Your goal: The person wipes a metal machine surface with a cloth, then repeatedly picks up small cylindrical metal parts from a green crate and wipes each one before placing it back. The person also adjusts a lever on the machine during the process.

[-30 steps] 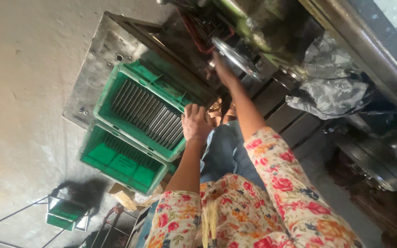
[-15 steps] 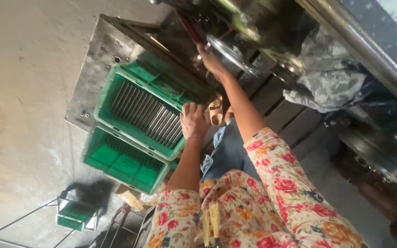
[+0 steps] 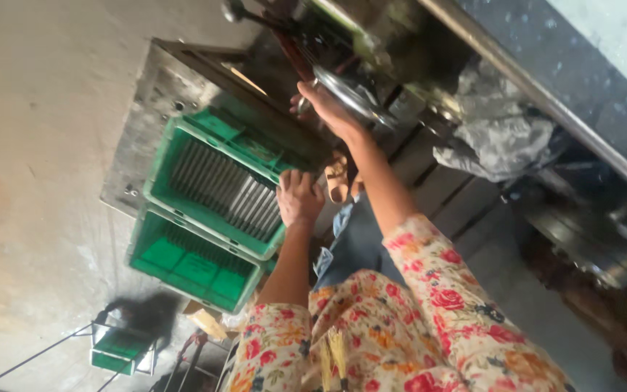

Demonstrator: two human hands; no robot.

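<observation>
Metal rods [image 3: 230,192], thin and grey, lie side by side in the upper green crate [image 3: 183,156], which stands at about 9 o'clock from the middle of the view, on a grey metal plate [image 3: 157,87] that lies on the concrete floor [image 3: 38,181]. A second green crate [image 3: 190,265] sits just beside it, at about 7 o'clock. The left hand [image 3: 299,197] rests on the near end of the rods, at the crate's rim, with its fingers [image 3: 292,181] curled together over them; whether they really clamp a rod I cannot tell. The right hand [image 3: 328,109] reaches up toward 12 o'clock to the machine [image 3: 342,43] and its fingers close on a round shiny metal part [image 3: 350,91]. To do this step well, I judge that the left hand should take only one rod, keep it in line with its neighbours so that none is pulled out of the row, and the right hand should hold the round part steady. The camera is tilted, so the machine is cut off at the top edge, and its dark inner parts are hard to make out. The grey plastic sheet [image 3: 495,138] at 2 o'clock hides what is under it, and the flowered sleeves [image 3: 429,319] cover the person's lap.
</observation>
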